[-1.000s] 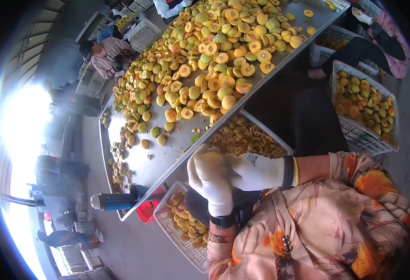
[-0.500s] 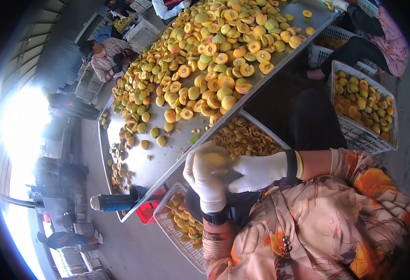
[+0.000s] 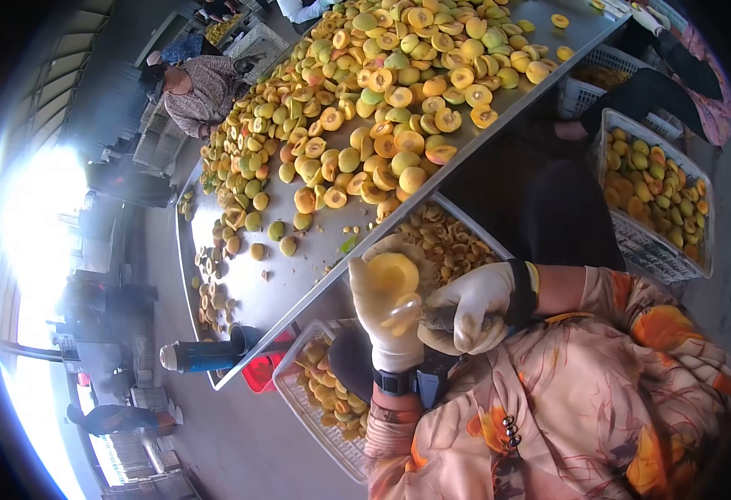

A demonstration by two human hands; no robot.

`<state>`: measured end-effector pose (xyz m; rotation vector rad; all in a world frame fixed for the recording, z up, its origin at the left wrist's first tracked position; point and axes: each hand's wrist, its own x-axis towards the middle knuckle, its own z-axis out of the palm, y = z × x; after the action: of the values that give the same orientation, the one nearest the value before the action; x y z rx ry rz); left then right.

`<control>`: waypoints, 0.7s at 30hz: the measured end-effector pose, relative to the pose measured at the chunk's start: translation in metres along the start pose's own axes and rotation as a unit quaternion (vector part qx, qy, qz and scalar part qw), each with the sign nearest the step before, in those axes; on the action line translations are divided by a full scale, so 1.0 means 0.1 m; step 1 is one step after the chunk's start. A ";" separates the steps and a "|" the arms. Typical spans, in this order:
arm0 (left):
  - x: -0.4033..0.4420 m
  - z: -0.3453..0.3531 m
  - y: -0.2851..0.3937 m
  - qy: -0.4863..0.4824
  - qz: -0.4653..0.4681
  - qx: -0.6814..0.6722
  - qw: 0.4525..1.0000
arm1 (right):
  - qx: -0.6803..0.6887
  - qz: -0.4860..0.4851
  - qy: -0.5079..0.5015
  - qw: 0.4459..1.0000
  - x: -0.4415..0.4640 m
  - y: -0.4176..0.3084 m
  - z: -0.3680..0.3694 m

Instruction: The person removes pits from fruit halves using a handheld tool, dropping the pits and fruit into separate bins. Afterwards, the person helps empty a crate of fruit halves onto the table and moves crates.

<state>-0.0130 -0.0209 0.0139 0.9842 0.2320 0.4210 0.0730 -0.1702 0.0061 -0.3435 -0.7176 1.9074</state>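
Observation:
My left hand (image 3: 384,329), in a white glove with a dark watch at the wrist, cups a yellow peach half (image 3: 394,273) with its cut face up. Beside it, my right hand (image 3: 475,310), also gloved in white, is closed with the fingers curled in. A pale, shiny, blurred thing (image 3: 404,314) shows between the two hands, and I cannot tell what it is. Below both hands is a crate of brown-yellow scraps (image 3: 453,250), partly covered by them. The metal table (image 3: 299,279) beyond carries a large heap of peach halves (image 3: 382,108).
A crate of peach halves (image 3: 661,187) stands at the right, another crate (image 3: 319,417) at the lower left. A blue flask (image 3: 199,357) and a red container (image 3: 261,371) are by the table's corner. A co-worker (image 3: 199,92) sits across the table; another's gloved hand (image 3: 648,18) shows at upper right.
My hands were pressed together and blurred; now they are apart. My left hand has opened out to show the peach half's cut face, and my right hand has drawn to the right.

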 end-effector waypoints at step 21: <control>0.54 -1.52 0.48 0.160 0.050 0.649 0.742 | -0.588 0.158 0.372 0.700 -0.21 0.26 -0.73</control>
<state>-0.0334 0.1409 -0.0279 2.3191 0.8614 0.5156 0.1019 -0.1734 -0.0684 -2.0130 -1.2523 1.1043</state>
